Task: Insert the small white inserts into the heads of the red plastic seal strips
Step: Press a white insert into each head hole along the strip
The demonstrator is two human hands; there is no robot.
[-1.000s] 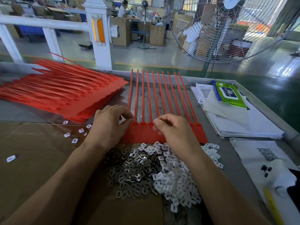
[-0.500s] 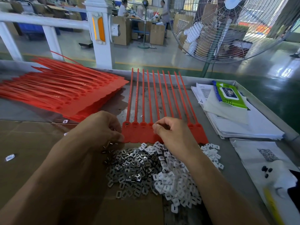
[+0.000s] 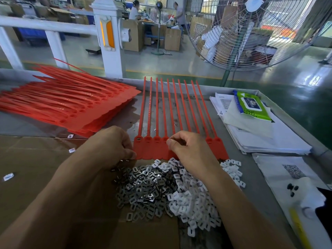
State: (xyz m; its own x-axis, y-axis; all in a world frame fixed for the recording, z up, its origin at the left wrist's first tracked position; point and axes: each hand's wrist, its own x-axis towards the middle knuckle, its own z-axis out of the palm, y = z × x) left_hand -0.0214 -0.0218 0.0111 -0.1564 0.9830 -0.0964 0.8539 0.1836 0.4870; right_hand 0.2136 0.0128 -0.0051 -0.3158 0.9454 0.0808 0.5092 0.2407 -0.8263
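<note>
Mid-insertion: right hand [image 3: 190, 150] pinches something small, unclear what, over the red strip heads [image 3: 158, 141], left hand [image 3: 111, 146] curled at metal clips [image 3: 143, 184]; next needs seating insert.

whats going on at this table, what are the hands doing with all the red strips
A person is fitting small pieces into the heads of a joined row of red strips lying on the table. The right hand is curled over the middle heads, fingertips pinched; whether it holds an insert is hidden. The left hand reaches into the metal clips beside the white inserts. A stack of more red strips waits at left.
</note>
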